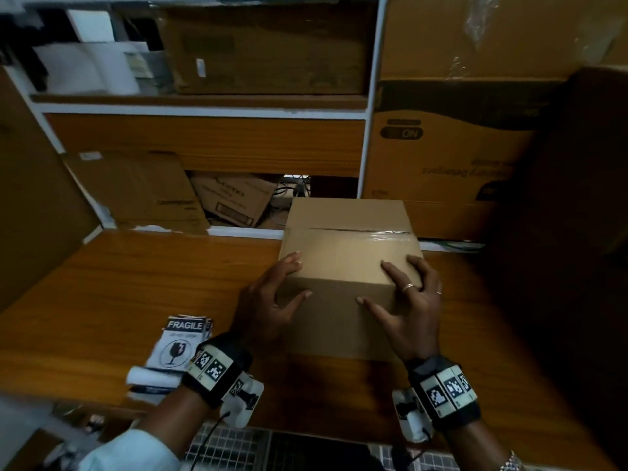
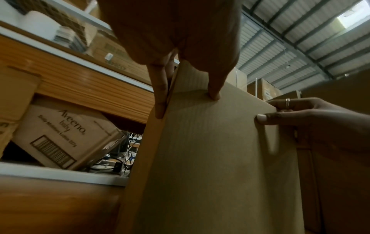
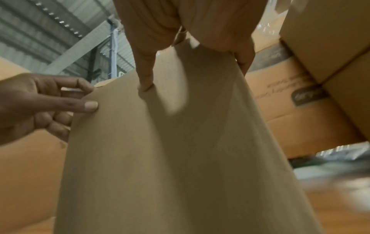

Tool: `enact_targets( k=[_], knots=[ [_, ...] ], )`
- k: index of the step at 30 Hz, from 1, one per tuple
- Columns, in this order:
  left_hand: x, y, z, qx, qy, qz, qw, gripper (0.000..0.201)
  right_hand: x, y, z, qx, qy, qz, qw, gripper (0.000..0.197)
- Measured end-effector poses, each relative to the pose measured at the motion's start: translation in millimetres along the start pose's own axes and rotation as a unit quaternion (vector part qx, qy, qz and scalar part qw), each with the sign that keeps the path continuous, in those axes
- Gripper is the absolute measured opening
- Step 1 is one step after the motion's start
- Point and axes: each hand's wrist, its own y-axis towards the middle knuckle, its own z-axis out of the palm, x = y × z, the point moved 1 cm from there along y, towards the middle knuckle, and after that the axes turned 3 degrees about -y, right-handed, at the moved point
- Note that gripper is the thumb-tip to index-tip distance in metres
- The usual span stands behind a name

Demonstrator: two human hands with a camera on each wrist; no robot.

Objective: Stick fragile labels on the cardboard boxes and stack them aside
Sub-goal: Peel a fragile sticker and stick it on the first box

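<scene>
A plain cardboard box (image 1: 346, 249) with clear tape across its top stands on the wooden table (image 1: 136, 277), near the back edge. My left hand (image 1: 292, 277) grips its near left corner, thumb on the front face and fingers along the left side. My right hand (image 1: 372, 282) grips the near right corner, with thumb on the front face, forefinger on top and the other fingers round the right side. The left wrist view shows the box's front face (image 2: 210, 158), and so does the right wrist view (image 3: 180, 142). A pile of black-and-white FRAGILE labels (image 1: 180, 341) lies left of my left wrist.
White peeled backing strips (image 1: 153, 377) lie by the labels at the table's front edge. Large cardboard boxes (image 1: 441, 171) are stacked right behind the box and to the right. A low shelf opening (image 1: 234, 198) behind the table holds tilted boxes and cables.
</scene>
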Motion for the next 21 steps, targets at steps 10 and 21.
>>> enact_targets(
  k=[10,21],
  knots=[
    [21.4,-32.5,-33.7,-0.032,-0.045,0.012,0.998,0.052,42.7,-28.0,13.8,-0.01,-0.032,-0.026,0.999,0.072],
    [29.2,-24.6,-38.4,0.024,-0.074,0.023,0.997,0.048,54.4,-29.5,14.9,-0.009,-0.062,0.0,0.998,0.072]
  ],
)
